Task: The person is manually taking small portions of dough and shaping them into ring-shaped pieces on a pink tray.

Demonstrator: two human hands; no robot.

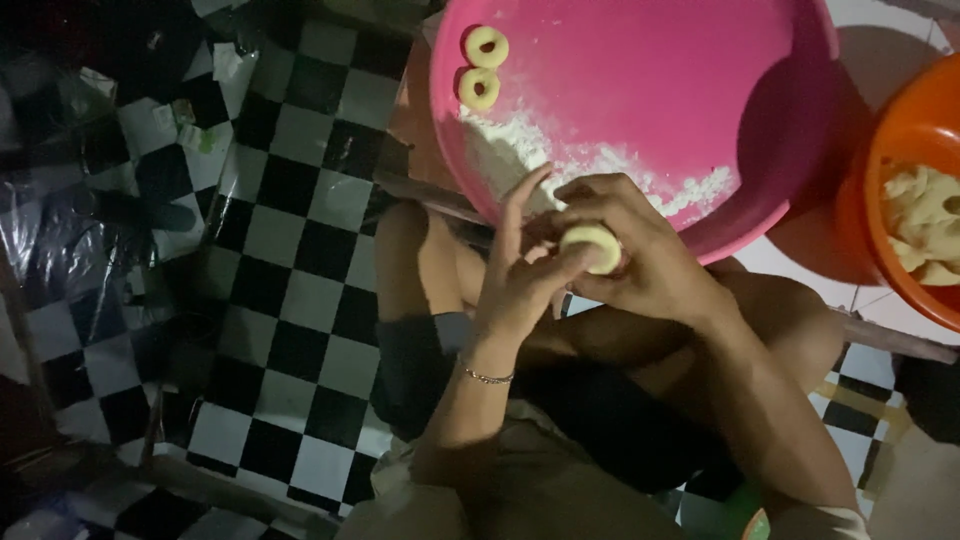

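Observation:
Both my hands meet in front of the big pink basin point(760, 60) and pinch one pale piece of dough point(592, 246) between them. My left hand point(520, 270), with a thin bracelet at the wrist, presses it from the left with fingers raised. My right hand point(640, 255) cups it from the right. Two finished dough rings point(482, 66) lie at the basin's far left side, and white flour point(590, 165) is scattered across its bottom.
An orange bowl point(885, 160) holding a lump of pale dough point(925, 225) stands at the right edge. My bent legs lie below the hands. A black-and-white chequered floor point(290, 260) stretches to the left, with dark clutter at the far left.

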